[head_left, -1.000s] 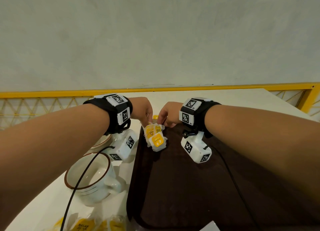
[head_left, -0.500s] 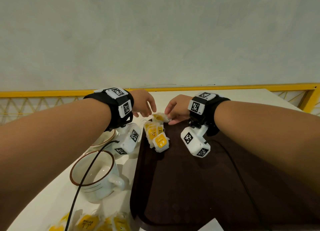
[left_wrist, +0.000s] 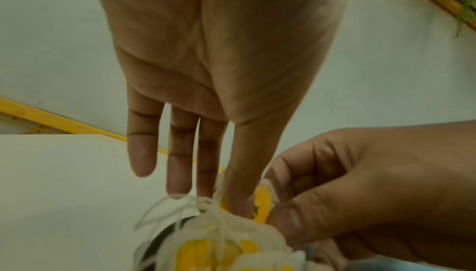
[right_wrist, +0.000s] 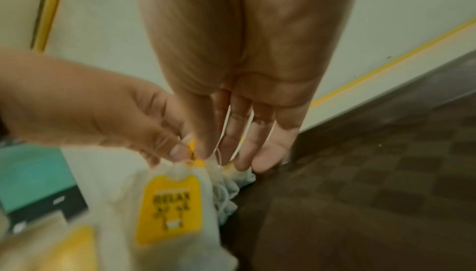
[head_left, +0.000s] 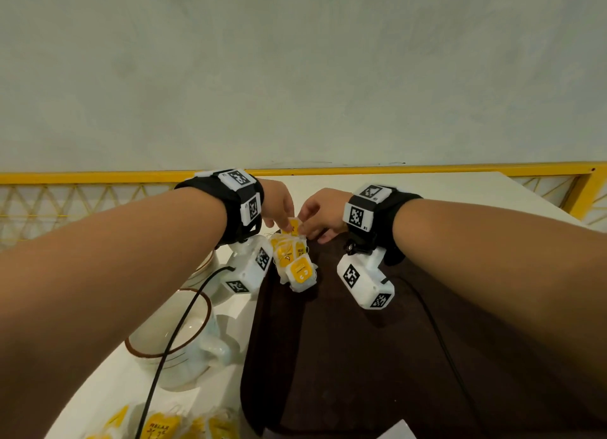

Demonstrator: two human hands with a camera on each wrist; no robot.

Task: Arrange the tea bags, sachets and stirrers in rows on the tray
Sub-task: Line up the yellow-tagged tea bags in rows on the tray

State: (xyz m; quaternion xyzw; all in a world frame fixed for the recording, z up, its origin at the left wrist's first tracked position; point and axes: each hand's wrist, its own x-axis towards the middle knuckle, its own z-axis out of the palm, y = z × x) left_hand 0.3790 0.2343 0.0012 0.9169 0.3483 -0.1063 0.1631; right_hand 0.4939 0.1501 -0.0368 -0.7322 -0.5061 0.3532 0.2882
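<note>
A dark brown tray [head_left: 361, 356] lies in front of me. A short row of white tea bags with yellow tags [head_left: 295, 264] runs along its far left edge; the right wrist view shows one close up [right_wrist: 170, 208]. At the far end of the row, both hands meet over one more tea bag [head_left: 293, 226]. My left hand [head_left: 279, 223] pinches its yellow tag [left_wrist: 261, 202] from the left. My right hand [head_left: 303, 225] pinches it from the right, thumb on the tag, and the string runs between its fingers. No stirrers or sachets are in sight.
A white mug with a brown rim [head_left: 170, 336] stands left of the tray, with a saucer [head_left: 203, 267] behind it. Several loose tea bags [head_left: 164, 427] lie at the near left. A yellow railing [head_left: 427, 169] borders the table's far edge. The right wrist view shows a teal box [right_wrist: 31, 177].
Half a second ago my right hand alone held the tea bag, with my left hand open beside it. Both hands have since come together and pinch it above the row's far end.
</note>
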